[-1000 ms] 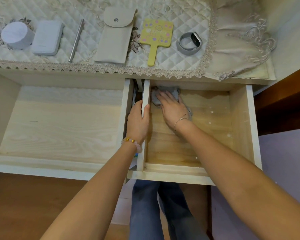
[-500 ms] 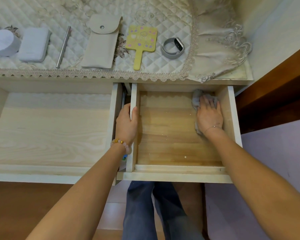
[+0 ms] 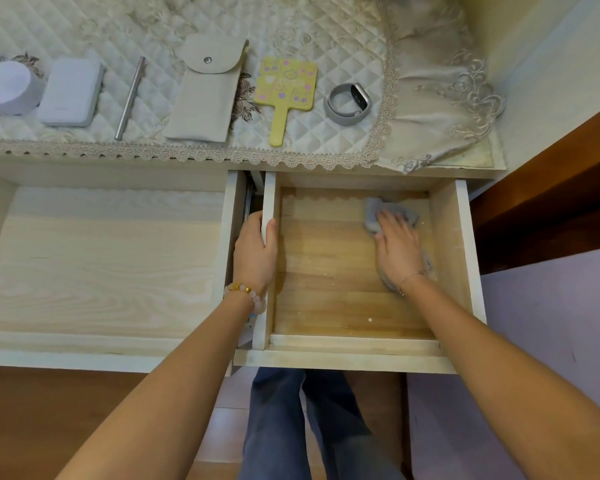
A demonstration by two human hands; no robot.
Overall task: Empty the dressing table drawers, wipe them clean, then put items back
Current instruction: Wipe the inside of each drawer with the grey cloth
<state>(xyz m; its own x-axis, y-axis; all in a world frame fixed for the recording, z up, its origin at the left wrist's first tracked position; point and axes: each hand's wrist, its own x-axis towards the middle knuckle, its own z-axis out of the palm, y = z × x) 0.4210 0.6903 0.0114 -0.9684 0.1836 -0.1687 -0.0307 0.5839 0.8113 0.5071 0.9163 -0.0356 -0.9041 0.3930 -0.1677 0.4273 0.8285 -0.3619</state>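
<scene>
Two drawers (image 3: 101, 271) (image 3: 326, 271), one cloth (image 3: 374, 213) (six trinkets (image 3: 7, 88) (image 3: 71, 93) (image 3: 129, 98) (image 3: 205, 95) (image 3: 286, 84) (image 3: 343, 105))

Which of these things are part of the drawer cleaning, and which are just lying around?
Part of the job: grey cloth under the right hand; right drawer, its wall gripped by the left hand; left drawer; likely waiting to go back: round box, white case, metal rod, beige pouch, yellow mirror, wristband.
Just lying about: quilted cover, lace cloth.
</scene>
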